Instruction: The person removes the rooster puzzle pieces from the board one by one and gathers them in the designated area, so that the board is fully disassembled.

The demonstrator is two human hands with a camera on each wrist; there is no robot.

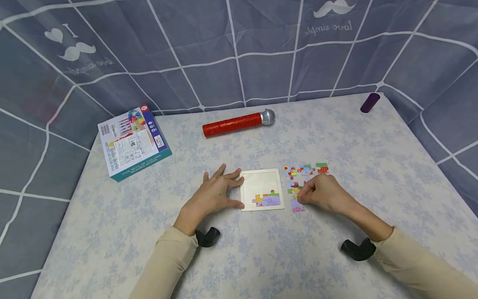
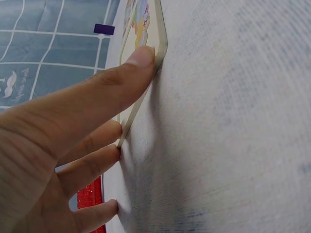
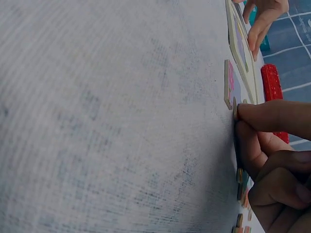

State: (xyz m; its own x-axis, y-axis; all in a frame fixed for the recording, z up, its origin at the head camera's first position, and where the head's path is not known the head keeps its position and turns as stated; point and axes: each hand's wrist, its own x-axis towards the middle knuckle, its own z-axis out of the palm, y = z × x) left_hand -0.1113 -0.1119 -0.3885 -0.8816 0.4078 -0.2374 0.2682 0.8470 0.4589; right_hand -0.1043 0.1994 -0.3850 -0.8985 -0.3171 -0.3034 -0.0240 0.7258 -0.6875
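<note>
A square wooden puzzle tray [image 1: 260,182] lies on the table, with a few joined jigsaw pieces [image 1: 269,200] in its lower right corner. My left hand [image 1: 212,194] rests spread at the tray's left side. Its thumb [image 2: 141,57] touches the near corner and two fingertips meet the edge higher up. To the right of the tray lie several loose jigsaw pieces [image 1: 297,206]. Over them, my right hand [image 1: 325,193] pinches a small puzzle piece [image 3: 235,108] between thumb and index finger, its picture mostly hidden. Its other fingers are curled in.
Behind the tray lies a red glittery microphone [image 1: 233,125] with a silver head. A boxed bead set [image 1: 132,143] is at the back left, and a dark purple cylinder [image 1: 370,103] at the back right. Grey gridded cloth [image 1: 209,45] hangs around the table [image 1: 261,257].
</note>
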